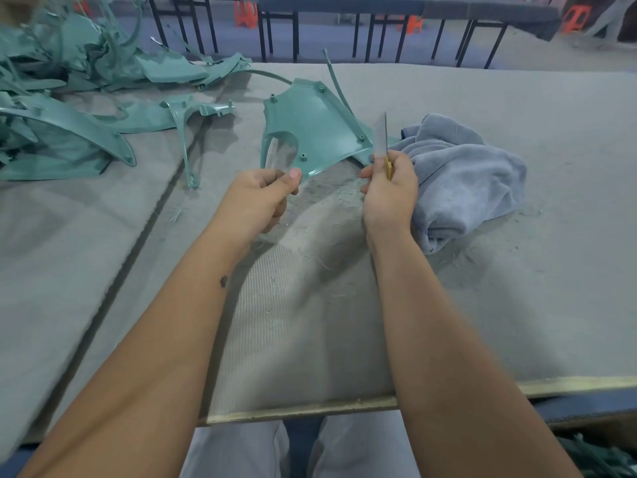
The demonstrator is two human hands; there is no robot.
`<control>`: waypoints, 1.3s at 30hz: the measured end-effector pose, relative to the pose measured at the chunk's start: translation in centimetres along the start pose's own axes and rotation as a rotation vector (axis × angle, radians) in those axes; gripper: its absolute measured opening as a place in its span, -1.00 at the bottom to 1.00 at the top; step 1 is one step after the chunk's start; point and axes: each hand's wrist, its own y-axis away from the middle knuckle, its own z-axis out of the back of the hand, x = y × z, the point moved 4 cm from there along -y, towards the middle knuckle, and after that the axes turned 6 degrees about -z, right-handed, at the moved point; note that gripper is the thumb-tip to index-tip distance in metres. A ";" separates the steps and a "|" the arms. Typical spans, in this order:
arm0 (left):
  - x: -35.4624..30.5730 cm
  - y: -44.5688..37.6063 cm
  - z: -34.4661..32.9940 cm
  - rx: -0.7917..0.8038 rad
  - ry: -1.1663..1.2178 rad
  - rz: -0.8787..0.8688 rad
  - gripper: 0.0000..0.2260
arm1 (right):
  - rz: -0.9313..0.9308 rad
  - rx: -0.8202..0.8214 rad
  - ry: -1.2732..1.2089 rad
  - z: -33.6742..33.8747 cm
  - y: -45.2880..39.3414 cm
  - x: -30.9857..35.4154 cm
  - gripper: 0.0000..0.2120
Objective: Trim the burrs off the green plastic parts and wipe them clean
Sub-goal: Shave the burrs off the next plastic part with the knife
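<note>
Centrally, a curved green plastic part [310, 129] with small screw posts is held tilted above a grey felt-covered table [517, 270]. The left hand [262, 198] pinches the part's near edge, thumb on top and fingers curled beneath. The right hand [389, 194] is wrapped around the yellow handle of a knife [382, 139], whose pale blade points up and away, just beside the part's right edge. Thin green shavings [331, 208] are scattered over the felt below the hands. A crumpled grey-blue cloth [462, 177] lies just right of the right hand. At far left sits a heap of more green parts [69, 98], with one loose green piece [179, 115] between the heap and the held part. Beyond the table stand black table legs [296, 32] and orange stools [246, 13]. No readable writing or labels appear anywhere.
</note>
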 end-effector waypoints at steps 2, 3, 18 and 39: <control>0.1 0.0 0.1 0.033 0.068 0.039 -0.74 | -0.008 0.011 0.008 -0.2 0.1 -0.2 -0.76; 0.1 0.0 0.1 0.053 0.095 0.054 -0.73 | -0.010 0.018 0.011 -0.2 0.1 -0.2 -0.75; 0.7 -0.4 0.3 0.142 0.220 0.132 -0.68 | 0.010 0.093 0.100 -1.1 0.5 -0.6 -0.72; 0.7 -0.9 0.4 0.110 0.282 0.216 -0.71 | 0.155 0.490 0.060 -3.3 3.4 0.7 -0.74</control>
